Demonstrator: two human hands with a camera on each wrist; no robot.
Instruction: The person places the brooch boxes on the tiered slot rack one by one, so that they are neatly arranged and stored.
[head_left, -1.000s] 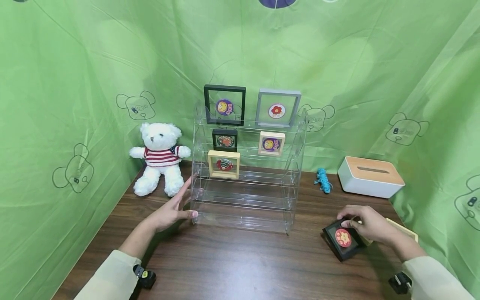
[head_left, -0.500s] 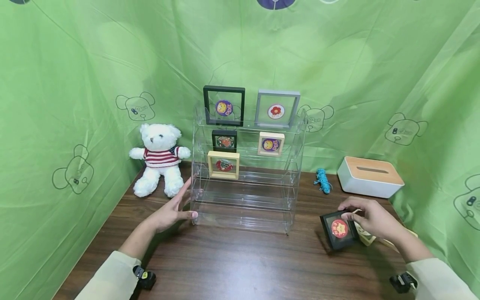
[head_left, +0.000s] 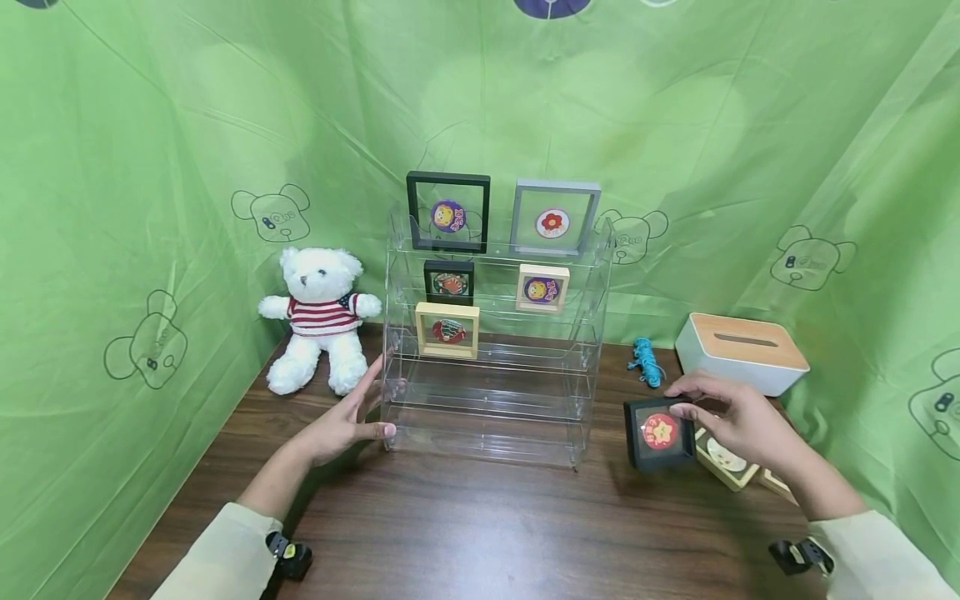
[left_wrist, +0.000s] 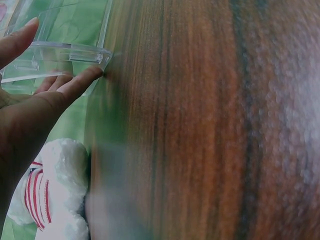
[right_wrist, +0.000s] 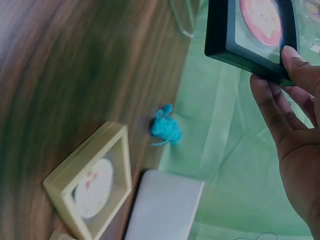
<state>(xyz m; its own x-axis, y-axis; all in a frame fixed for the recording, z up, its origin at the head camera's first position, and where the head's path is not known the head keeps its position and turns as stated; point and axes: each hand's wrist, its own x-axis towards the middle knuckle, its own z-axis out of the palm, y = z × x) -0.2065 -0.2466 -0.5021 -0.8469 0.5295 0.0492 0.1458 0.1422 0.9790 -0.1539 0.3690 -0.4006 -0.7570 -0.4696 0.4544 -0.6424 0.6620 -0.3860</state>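
Observation:
My right hand (head_left: 738, 417) pinches a black square display frame (head_left: 660, 433) by its right edge, thumb on the front. The frame has a red round badge with a yellow star and is held tilted up over the table; the right wrist view shows the fingers behind its edge. My left hand (head_left: 341, 427) rests with straight fingers spread against the left side of a clear acrylic tiered rack (head_left: 487, 400). The rack bears a large black frame (head_left: 486, 212), a grey frame (head_left: 557, 217), a small black frame (head_left: 449, 283), a small pale wood frame (head_left: 543, 288) and a yellowish frame (head_left: 447, 331).
Wooden frames, one of them a yellowish frame (right_wrist: 87, 185), lie on the table beneath my right hand. A blue yarn bundle (head_left: 646, 362) and a white tissue box (head_left: 738, 354) stand at the back right. A white teddy bear (head_left: 321, 321) sits left of the rack.
My right hand has lifted the black frame off the table and moved it left and back, tilting it more upright and uncovering a wooden frame. My left hand stays put.

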